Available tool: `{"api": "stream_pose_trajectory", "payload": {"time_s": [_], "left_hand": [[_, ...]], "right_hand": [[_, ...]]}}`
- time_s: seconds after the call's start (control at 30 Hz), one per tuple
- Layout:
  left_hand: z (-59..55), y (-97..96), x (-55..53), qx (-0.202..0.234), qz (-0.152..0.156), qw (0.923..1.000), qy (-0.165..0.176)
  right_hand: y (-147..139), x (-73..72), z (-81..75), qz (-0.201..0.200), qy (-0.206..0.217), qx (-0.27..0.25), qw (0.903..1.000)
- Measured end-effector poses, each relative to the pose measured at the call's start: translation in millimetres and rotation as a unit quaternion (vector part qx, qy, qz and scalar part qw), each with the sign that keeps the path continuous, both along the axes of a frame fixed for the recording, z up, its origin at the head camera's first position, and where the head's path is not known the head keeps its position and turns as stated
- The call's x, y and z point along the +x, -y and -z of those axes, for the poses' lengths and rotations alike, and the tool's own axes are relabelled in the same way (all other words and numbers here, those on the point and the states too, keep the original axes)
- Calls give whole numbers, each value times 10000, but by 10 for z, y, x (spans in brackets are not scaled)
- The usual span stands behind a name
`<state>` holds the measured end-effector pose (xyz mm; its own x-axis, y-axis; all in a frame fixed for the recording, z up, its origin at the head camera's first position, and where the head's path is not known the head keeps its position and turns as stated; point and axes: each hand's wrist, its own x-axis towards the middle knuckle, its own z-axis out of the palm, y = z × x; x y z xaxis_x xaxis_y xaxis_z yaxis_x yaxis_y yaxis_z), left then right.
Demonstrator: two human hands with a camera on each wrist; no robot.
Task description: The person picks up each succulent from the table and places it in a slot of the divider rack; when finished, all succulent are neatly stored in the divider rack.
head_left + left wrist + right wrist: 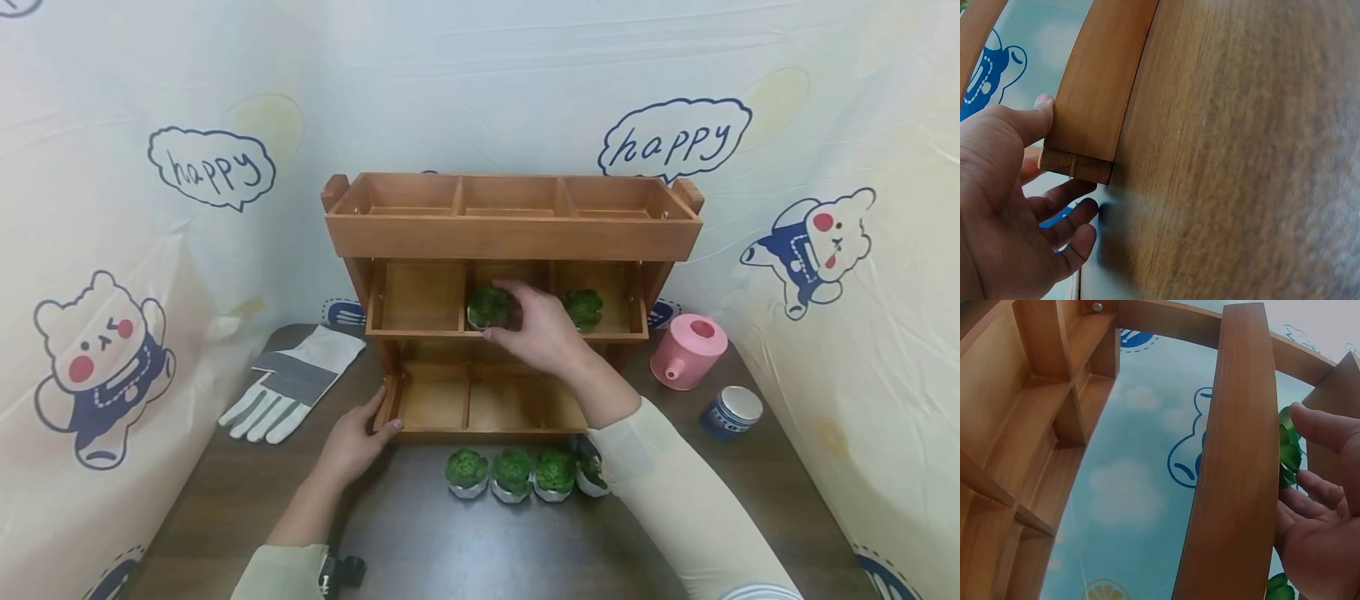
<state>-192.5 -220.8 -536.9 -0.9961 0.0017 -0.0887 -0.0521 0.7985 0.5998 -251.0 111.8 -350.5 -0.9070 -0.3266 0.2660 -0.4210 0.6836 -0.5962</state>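
The right hand (543,329) pinches a small green rosette-shaped succulent (487,306) between thumb and fingers, at the middle compartment of the brown three-tier wooden rack's (517,240) middle tier; a matching green plant (584,309) sits just right of that hand. The left hand (351,443) grips the left end of the lowest tier, with four green succulents in pale faceted pots (511,475) on the table (450,550) to its right.

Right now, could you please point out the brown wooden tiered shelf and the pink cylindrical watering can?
Brown wooden tiered shelf (517,239): head view, top tier's front board.
Pink cylindrical watering can (697,357): head view, side wall.
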Motion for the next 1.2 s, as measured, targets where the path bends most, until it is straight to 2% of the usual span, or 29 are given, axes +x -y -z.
{"api": "stream_pose_trajectory", "payload": {"time_s": [0.27, 0.63, 1.2], "left_hand": [[-5, 10, 1, -34, 2, 10000, 6], [7, 6, 0, 68, 17, 10000, 26], [21, -4, -14, 22, -42, 9999, 145]], "right_hand": [[-54, 85, -21, -156, 213, -483, 9985], [-182, 182, -3, -322, -25, -841, 9959], [-359, 333, 76, -466, -109, -1347, 9897]]}}
